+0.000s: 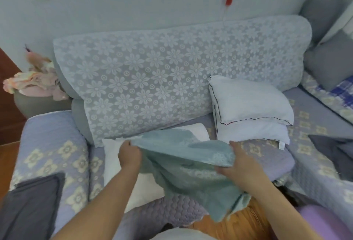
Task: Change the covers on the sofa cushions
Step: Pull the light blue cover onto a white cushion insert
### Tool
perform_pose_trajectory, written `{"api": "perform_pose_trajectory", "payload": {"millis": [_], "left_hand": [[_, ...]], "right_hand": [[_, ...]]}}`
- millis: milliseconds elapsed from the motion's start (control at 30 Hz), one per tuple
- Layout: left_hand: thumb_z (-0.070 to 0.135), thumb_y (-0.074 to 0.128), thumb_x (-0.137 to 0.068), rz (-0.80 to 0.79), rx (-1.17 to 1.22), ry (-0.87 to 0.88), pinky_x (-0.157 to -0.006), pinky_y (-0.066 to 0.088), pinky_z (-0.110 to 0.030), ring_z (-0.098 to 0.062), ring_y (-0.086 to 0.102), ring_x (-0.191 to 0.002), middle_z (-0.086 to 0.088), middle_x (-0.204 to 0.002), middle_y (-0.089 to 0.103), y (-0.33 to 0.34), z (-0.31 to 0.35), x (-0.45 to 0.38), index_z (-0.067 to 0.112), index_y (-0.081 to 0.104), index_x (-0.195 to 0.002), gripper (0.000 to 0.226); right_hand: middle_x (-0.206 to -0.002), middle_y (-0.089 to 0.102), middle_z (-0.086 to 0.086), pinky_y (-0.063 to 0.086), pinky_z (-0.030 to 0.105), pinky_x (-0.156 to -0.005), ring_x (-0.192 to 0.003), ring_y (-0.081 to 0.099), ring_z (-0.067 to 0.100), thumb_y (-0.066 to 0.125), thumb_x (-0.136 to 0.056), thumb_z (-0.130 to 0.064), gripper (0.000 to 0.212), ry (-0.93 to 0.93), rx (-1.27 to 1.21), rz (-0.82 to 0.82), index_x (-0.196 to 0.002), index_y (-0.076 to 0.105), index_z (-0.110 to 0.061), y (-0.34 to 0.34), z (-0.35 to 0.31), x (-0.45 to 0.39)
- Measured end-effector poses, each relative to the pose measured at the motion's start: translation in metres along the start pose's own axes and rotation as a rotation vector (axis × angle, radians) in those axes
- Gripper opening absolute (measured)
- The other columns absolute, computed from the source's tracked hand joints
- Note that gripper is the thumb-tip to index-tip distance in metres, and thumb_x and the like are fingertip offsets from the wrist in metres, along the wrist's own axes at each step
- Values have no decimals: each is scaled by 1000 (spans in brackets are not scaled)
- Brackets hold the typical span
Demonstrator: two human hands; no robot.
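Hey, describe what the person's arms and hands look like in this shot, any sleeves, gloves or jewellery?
Both forearms are bare right down to the bottom edge of the picture, so no sleeves show. The left hand and the right hand wear no gloves, and no watch, bracelet or ring is visible on either. The picture is slightly blurred, so a very thin ring could be missed.

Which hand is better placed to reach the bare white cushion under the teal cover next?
Probably the left hand. It pinches the teal cover right above the white cushion, which lies on the seat below it. The right hand grips the cover's far edge, nearer the stacked pillows.
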State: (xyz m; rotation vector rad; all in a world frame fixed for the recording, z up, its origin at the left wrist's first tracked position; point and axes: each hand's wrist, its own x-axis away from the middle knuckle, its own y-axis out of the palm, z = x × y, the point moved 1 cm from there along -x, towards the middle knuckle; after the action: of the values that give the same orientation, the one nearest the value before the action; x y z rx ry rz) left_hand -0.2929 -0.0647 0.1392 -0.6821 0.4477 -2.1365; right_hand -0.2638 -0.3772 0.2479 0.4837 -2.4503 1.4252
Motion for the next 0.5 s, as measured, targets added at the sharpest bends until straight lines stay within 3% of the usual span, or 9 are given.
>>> {"api": "perform_pose_trajectory", "payload": {"millis": [33,100,167,267,300,367,433,500], "left_hand": [[7,47,-96,-32,128,-13,-86,53,-40,-31,63,-96,-16,-112,70,-10,20,3,9,69,-111,26],[3,50,-94,-260,344,-33,-89,56,-43,-31,69,-94,-16,-106,74,-28,58,15,10,72,-111,28],[8,58,-94,-421,211,122,-80,56,-35,-26,72,-84,-10,-91,77,-55,85,29,15,77,-100,21],[23,70,-88,-251,-352,464,-60,44,-24,-16,63,-74,3,-77,69,-101,108,36,24,71,-79,10],[23,70,-88,-174,-507,506,-61,41,-28,-18,61,-77,5,-80,66,-113,107,32,25,68,-78,10],[18,62,-91,-88,-773,515,-66,41,-30,-23,61,-84,3,-86,61,-134,98,22,25,65,-87,8],[11,52,-91,-48,-857,439,-69,47,-34,-30,64,-88,-3,-88,65,-150,85,13,18,66,-90,16],[5,49,-91,52,-657,416,-72,52,-39,-34,65,-88,-8,-87,68,-168,76,15,11,69,-88,21]], "right_hand": [[-118,64,0,45,31,-77,-104,62,22,73,-83,-47,70,29,152,8,-141,37,-35,3,8,-5],[-108,67,3,49,32,-75,-98,64,24,60,-91,-53,43,44,294,71,-128,55,-31,7,24,-18],[-104,61,7,52,35,-76,-93,61,26,43,-101,-46,36,28,346,181,-114,66,-21,7,29,-27],[-98,57,14,50,40,-79,-95,56,35,49,-96,-17,17,-73,443,345,-92,65,-11,-1,25,-44],[-92,61,16,50,39,-76,-91,58,36,52,-89,-8,11,-82,412,374,-86,62,-11,-7,17,-48],[-89,67,18,50,38,-72,-86,60,39,53,-78,2,22,-85,228,436,-90,67,-11,-23,-5,-53],[-99,71,19,51,42,-81,-92,62,41,52,-74,7,41,-91,10,527,-103,73,-14,-43,-30,-57],[-110,70,19,49,44,-90,-101,61,42,49,-75,9,51,-163,-119,608,-114,72,-13,-55,-54,-57]]}}
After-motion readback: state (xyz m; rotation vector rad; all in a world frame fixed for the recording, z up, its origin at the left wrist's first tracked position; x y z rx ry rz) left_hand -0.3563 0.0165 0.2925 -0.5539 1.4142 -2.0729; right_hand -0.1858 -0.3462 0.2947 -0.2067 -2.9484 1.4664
